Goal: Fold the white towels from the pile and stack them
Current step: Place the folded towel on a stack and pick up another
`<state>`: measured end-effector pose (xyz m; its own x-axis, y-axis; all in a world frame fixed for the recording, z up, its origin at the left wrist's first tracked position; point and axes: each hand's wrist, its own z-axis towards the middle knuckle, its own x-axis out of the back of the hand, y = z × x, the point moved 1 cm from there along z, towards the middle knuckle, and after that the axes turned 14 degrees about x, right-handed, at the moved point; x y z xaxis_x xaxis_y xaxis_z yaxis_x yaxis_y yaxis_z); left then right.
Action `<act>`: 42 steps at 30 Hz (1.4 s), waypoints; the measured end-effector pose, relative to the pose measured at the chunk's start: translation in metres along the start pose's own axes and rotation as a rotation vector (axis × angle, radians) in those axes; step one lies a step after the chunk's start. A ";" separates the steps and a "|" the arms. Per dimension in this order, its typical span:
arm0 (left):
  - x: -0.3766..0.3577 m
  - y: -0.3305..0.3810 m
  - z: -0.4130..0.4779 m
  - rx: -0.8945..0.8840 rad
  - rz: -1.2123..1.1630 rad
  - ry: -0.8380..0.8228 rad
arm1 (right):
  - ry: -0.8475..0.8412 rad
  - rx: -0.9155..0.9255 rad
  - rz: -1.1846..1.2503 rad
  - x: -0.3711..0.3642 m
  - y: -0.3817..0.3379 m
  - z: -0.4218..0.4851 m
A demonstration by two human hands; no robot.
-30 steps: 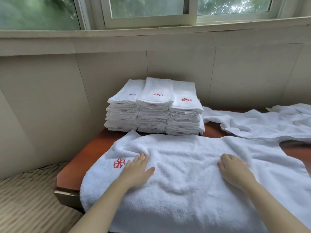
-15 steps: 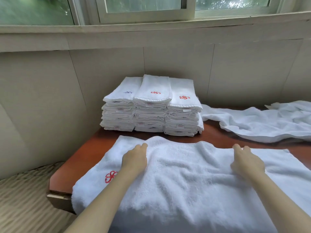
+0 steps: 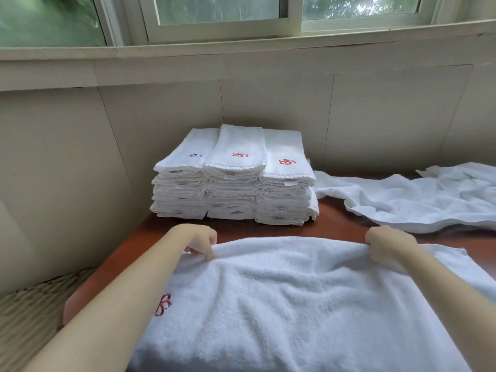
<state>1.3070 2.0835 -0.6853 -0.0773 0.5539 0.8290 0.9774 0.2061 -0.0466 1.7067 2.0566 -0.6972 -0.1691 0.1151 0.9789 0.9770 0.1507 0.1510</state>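
Nearest the camera, a white towel (image 3: 295,304) lies spread across the near part of the reddish-brown surface (image 3: 332,226). A red stitched emblem (image 3: 163,304) shows near its left end, beside the left forearm. The left hand (image 3: 200,241) has its fingers curled over the towel's far edge and pinches it. The right hand (image 3: 386,244) grips the same edge further right, fingers bent round the cloth. Beyond them, against the wall, three stacks of folded towels (image 3: 233,181) stand side by side, touching. To the right lies a loose pile of unfolded towels (image 3: 418,202). A striped cushion (image 3: 32,312) sits left of the surface, and a window (image 3: 220,12) runs above.
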 end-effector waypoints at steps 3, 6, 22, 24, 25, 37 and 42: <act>0.008 -0.002 -0.010 -0.058 -0.063 0.140 | 0.067 -0.110 0.092 0.031 0.017 -0.004; 0.051 -0.004 -0.036 -0.101 -0.257 0.566 | 0.396 -0.185 0.225 0.079 0.040 -0.009; 0.066 -0.021 -0.175 -0.337 -0.251 0.210 | 0.028 0.157 0.002 0.112 0.032 -0.138; 0.016 -0.017 -0.160 -0.143 0.038 -0.185 | -0.405 0.185 -0.155 0.060 0.008 -0.139; -0.008 -0.015 -0.152 -0.070 0.130 -0.313 | -0.530 0.199 -0.195 0.037 -0.001 -0.140; -0.132 0.019 -0.102 -0.034 -0.006 0.427 | -0.157 0.235 0.275 0.009 -0.039 -0.104; -0.154 0.043 -0.098 -0.084 -0.118 0.404 | 0.161 0.094 0.304 -0.041 -0.056 -0.068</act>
<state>1.3800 1.9275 -0.7603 -0.1223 0.1669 0.9784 0.9805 0.1731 0.0930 1.6682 1.9767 -0.7367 0.1572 0.0129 0.9875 0.9621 0.2236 -0.1560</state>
